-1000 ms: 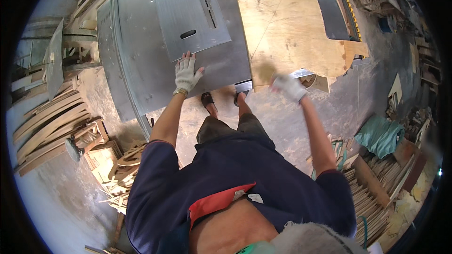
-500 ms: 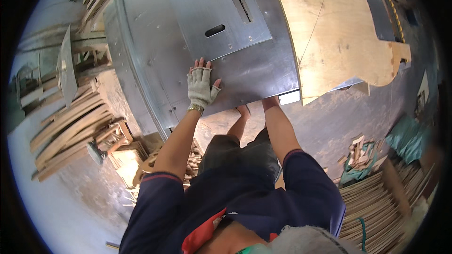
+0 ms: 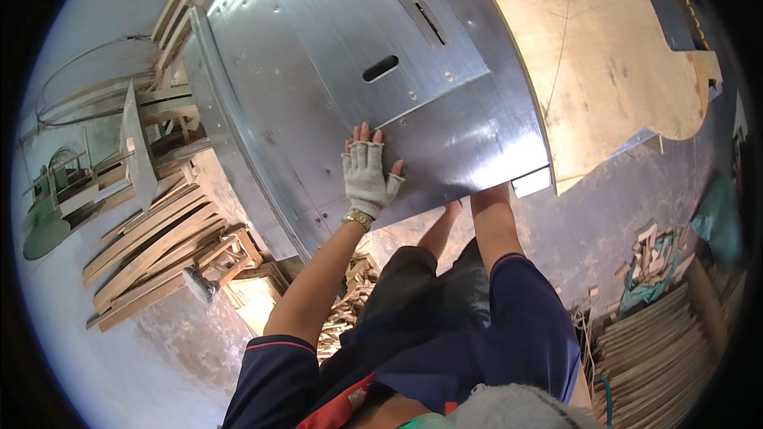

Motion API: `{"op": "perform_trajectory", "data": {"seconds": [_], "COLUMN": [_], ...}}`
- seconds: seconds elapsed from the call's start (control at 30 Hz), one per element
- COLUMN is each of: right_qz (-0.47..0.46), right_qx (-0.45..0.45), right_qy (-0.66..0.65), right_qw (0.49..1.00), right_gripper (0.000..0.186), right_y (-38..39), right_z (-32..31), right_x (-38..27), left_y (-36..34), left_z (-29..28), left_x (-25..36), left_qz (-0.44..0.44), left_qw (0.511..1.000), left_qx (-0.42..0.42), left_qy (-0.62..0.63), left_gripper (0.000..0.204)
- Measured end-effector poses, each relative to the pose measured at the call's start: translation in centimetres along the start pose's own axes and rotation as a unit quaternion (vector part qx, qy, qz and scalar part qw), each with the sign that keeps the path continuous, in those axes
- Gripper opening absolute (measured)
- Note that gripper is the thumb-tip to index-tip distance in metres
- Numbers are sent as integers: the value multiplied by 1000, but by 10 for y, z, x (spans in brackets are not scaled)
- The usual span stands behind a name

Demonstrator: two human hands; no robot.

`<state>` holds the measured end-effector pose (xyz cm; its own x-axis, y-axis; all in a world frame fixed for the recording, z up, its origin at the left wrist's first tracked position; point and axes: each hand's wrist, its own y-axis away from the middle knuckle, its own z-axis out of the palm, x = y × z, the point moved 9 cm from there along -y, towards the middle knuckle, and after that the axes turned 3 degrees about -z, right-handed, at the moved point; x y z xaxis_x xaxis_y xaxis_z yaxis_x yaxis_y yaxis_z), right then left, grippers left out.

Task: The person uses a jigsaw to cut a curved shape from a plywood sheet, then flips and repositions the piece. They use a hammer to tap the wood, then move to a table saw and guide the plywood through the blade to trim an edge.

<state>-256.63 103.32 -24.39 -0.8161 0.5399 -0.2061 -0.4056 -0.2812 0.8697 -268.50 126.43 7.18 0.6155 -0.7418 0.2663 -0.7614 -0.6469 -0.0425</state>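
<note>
My left hand (image 3: 368,176), in a pale knitted glove with bare fingertips, lies on the grey metal top of a saw table (image 3: 318,151). Its fingers are spread, and the tips reach close to a lighter inset plate (image 3: 429,71). That plate has oval holes and a long slot (image 3: 413,1). A watch band circles my left wrist. My right forearm (image 3: 494,222) goes down beneath the table's near edge, so my right hand is hidden below the top.
A plywood sheet (image 3: 612,79) with a curved outline adjoins the table on the right. Curved wooden strips (image 3: 159,254) are stacked at the left, with offcuts (image 3: 342,318) by my legs. Long thin strips (image 3: 660,357) and a green sack (image 3: 719,214) lie at the lower right.
The whole view has shifted, so the table and surroundings appear lower and farther right. My left hand stays flat on the metal, and my right arm still reaches under the edge.
</note>
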Motion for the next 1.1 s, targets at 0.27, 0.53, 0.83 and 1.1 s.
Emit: {"op": "perform_trajectory", "data": {"seconds": [0.27, 0.53, 0.83, 1.1], "right_qz": [-1, -2, -148, -640], "right_qx": [4, 1, 63, 73], "right_qy": [-9, -18, 59, 597], "right_qw": [1000, 1000, 985, 478], "right_gripper": [41, 42, 44, 51], "right_y": [-1, -9, 51, 207], "right_z": [0, 7, -8, 152], "right_x": [-3, -8, -141, -494], "left_y": [0, 2, 5, 7], "left_z": [1, 0, 1, 18], "left_x": [-1, 0, -2, -18], "left_qz": [-13, -22, -40, -58], "left_qw": [1000, 1000, 999, 996], "left_qx": [-12, -5, 3, 23], "left_qy": [-7, 1, 3, -62], "left_gripper": [74, 72, 66, 64]}}
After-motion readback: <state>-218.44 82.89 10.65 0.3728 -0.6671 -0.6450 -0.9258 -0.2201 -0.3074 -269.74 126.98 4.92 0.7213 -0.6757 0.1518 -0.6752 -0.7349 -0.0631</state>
